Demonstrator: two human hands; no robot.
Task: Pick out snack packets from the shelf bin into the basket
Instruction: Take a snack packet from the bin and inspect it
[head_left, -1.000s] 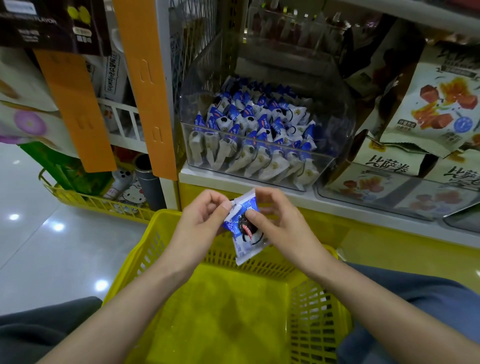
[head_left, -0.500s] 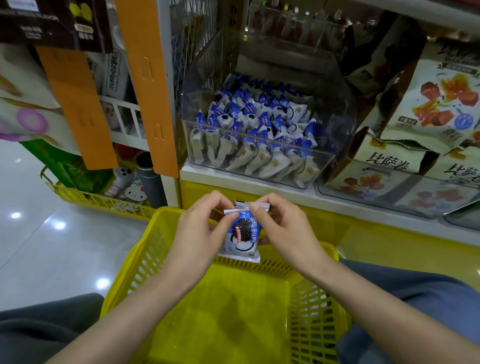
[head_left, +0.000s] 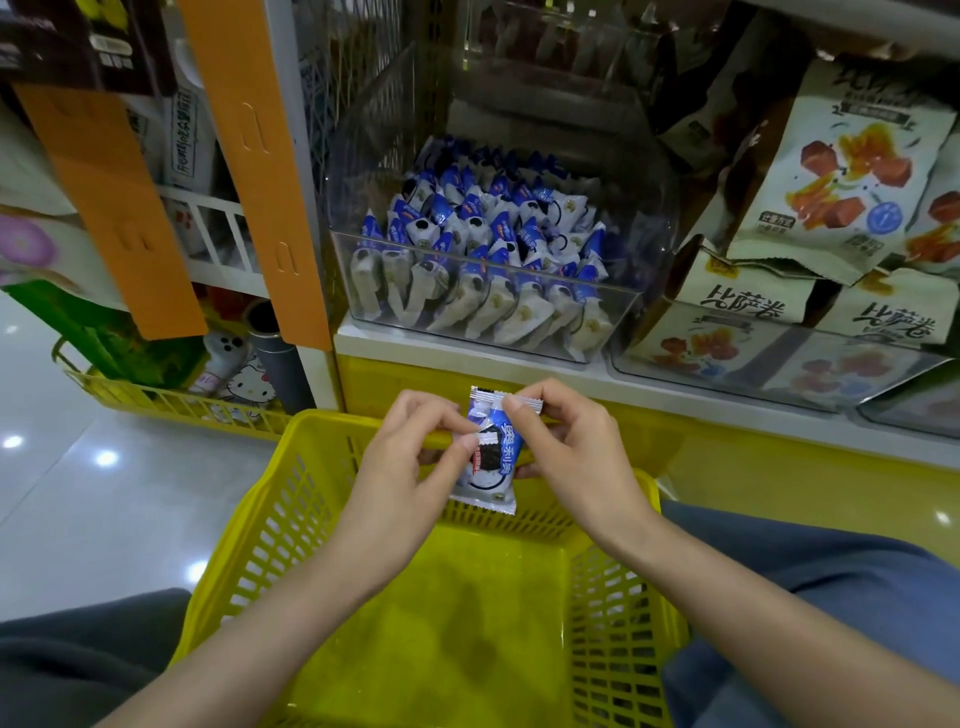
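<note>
Shop aisle: glossy pale floor (head_left: 104, 493) at left, and a white shelf edge (head_left: 467, 349) carrying a clear bin (head_left: 615, 312) packed with blue-and-white packets (head_left: 483, 249). Larger printed bags (head_left: 831, 182) stand just to its right. A yellow basket (head_left: 311, 431) sits in the foreground below the shelf.

From my remote station I see both hands brought together above the basket's far rim, sharing one snack packet (head_left: 493, 462). The left hand (head_left: 410, 467) pinches its left edge between thumb and forefinger. The right hand (head_left: 571, 452) pinches the crimped top seal. The packet hangs upright, close to the far wall and not over the basket's middle.

Risks, as I judge them:
- If it is released here, the packet may catch the rim and tip outward to the floor, because it sits so far forward.
- Opposed pulls from the two pinches could tear the seal.
- The light, slick wrapper may slip if one hand lets go before the other holds it firmly.
</note>
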